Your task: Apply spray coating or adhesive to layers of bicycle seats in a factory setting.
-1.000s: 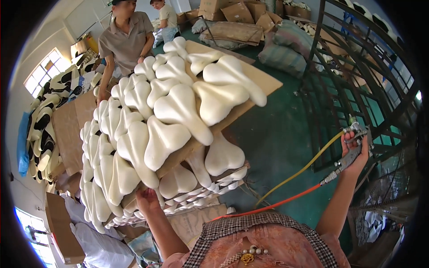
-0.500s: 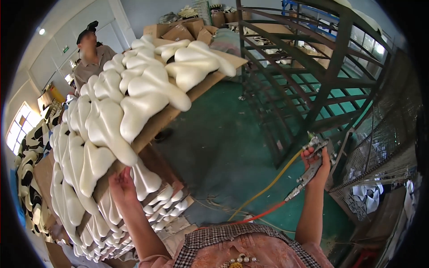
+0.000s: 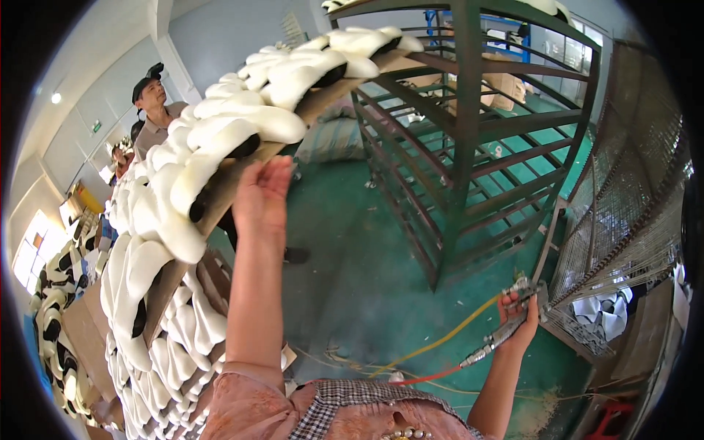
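Note:
A brown board (image 3: 233, 180), tilted up, carries rows of glossy white lobed pads (image 3: 213, 158) with black undersides. My left hand (image 3: 262, 192) is raised beside the board's near edge, palm turned up and fingers loosely extended. Whether it touches the edge I cannot tell. Low on the right, my right hand (image 3: 522, 323) is closed around a metal spray gun (image 3: 506, 330). A yellow hose (image 3: 447, 334) and a red hose (image 3: 429, 378) run from the gun toward my body.
A dark slatted metal rack (image 3: 458, 154) stands right of the board, near its far end. More white pads (image 3: 172, 367) are stacked below the board. A person (image 3: 158, 110) stands on its far side. Wire mesh (image 3: 616, 220) is at the right, and hoses cross the green floor (image 3: 330, 242).
The board has risen and tilted, its far end nearer the rack. My left hand has moved up and right and loosened from the edge. My right hand still holds the spray gun, slightly lower.

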Motion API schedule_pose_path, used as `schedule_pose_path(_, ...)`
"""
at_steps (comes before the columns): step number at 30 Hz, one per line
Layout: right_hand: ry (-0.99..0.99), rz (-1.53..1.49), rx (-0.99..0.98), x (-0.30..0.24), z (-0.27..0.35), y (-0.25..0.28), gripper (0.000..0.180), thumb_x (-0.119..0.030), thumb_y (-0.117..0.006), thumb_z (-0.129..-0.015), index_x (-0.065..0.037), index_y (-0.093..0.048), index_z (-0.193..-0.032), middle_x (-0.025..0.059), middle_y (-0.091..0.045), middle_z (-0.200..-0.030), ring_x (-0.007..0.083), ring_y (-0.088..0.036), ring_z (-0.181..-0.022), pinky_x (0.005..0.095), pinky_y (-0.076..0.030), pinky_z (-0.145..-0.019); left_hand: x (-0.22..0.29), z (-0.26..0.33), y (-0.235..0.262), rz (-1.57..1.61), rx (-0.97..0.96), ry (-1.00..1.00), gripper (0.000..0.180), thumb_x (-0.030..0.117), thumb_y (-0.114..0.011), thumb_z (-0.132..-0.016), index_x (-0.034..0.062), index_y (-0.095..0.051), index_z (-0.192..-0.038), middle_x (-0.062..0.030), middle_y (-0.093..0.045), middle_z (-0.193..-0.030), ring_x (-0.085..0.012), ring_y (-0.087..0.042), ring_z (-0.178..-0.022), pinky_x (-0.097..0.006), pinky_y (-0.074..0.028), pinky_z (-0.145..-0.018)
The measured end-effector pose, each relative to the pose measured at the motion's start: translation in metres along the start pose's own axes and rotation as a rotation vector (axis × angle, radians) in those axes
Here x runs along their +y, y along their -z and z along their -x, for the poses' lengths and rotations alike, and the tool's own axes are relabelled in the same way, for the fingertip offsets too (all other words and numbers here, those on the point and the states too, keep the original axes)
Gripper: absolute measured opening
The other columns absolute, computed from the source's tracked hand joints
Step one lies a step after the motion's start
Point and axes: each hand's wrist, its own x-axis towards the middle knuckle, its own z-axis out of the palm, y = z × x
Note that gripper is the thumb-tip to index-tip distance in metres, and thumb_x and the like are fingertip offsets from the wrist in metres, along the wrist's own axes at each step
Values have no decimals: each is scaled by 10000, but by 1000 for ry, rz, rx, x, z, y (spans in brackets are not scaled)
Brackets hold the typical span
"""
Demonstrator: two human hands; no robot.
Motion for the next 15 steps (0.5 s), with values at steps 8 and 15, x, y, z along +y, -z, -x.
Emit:
schedule_pose_path(8,33,109,84,0,12,29,300,-331,-523,-870,-47,-548,-965,67,-608,-807,177,-590,-713,344,-491,-749,-116,-76,-113,-212,-121,28,293,225,-550,-860,-20,-485,-1007,-124,-561,-894,-210,-614,-707,-306,-503,-535)
schedule_pose_path(15,-147,220,-42,59,2,5,360,-352,-492,-884,-30,-519,-1042,88,-605,-846,191,-582,-724,379,-482,-766,-182,25,-30,-946,-941,-216,316,228,-597,-801,28,-523,-1034,-97,-563,-943,-227,-551,-899,-342,-450,-800)
